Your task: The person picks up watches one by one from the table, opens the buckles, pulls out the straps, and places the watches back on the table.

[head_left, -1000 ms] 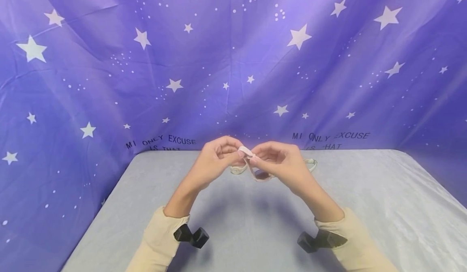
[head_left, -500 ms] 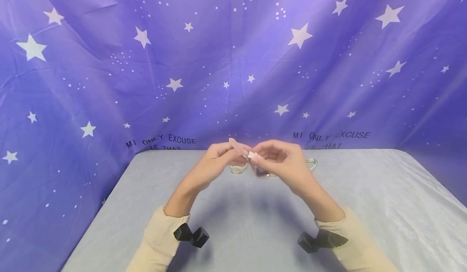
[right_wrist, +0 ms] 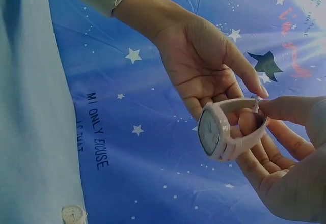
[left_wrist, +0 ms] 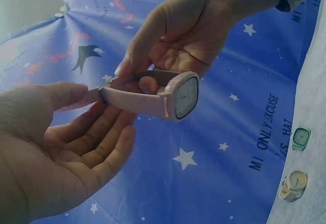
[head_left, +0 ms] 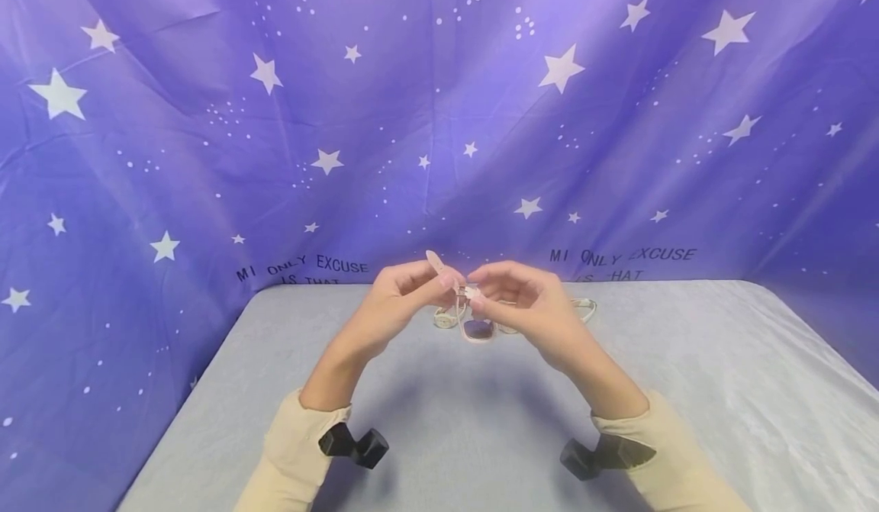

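Observation:
A pink wristwatch with a squarish face (head_left: 478,330) hangs in the air between both hands, its strap looped round. My left hand (head_left: 398,294) pinches one strap piece between thumb and forefinger; the tip of that strap (head_left: 435,261) sticks up above the fingers. My right hand (head_left: 532,298) pinches the strap at the metal buckle (head_left: 469,292). In the left wrist view the watch (left_wrist: 186,99) faces right, and the strap runs into the buckle between the thumbs. The right wrist view shows the same watch (right_wrist: 214,131) from its other side. Fingertips partly hide the buckle.
Behind the hands, a light watch (head_left: 445,319) and a pale green band (head_left: 586,310) lie on the grey cloth-covered table (head_left: 687,375). In the left wrist view a green watch (left_wrist: 301,138) lies beside a cream one (left_wrist: 295,182). A starry purple curtain (head_left: 439,115) hangs behind.
The strap's tip has come up above my left fingers and now stands more upright. The watch face has swung into view below the hands, which have parted slightly.

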A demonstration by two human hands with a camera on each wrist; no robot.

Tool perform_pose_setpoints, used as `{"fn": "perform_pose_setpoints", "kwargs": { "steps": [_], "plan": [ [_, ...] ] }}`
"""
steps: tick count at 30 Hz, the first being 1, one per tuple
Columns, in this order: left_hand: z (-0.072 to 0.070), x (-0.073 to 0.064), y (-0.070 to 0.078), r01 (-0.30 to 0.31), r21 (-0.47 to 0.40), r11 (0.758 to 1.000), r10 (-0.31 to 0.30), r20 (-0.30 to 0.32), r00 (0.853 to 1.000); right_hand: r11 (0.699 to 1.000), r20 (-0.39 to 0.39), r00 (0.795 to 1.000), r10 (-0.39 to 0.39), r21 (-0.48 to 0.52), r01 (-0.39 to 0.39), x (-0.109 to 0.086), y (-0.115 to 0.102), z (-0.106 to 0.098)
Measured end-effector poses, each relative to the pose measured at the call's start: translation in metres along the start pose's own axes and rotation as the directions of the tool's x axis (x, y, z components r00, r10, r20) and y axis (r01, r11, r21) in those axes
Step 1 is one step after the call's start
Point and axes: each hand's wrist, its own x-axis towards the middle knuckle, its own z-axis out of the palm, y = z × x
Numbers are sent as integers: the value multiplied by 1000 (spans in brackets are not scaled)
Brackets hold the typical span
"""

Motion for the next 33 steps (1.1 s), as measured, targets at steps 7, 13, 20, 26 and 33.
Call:
{"fn": "perform_pose_setpoints", "kwargs": {
  "steps": [7, 13, 20, 26, 33],
  "plan": [
    [4, 0, 3, -21, -24, 999, 20, -52, 998, 1000, 14, 1000, 10, -1, -10, 0, 0, 0],
    [6, 0, 2, -36, -21, 999, 35, -57, 998, 1000, 18, 1000, 0, -7, 0, 0, 1, 0],
    [9, 0, -3, -62, 30, 998, 63, -40, 997, 1000, 1, 1000, -4, -30, 4, 2, 3, -1],
    [11, -1, -2, -52, 145, 988, 57, -31, 998, 994, 16, 999, -48, -99, 49, 3, 5, -2],
    [14, -2, 0, -51, 279, 959, 64, -38, 997, 969, 48, 992, -121, -211, 128, 3, 8, -2]
  ]
}}
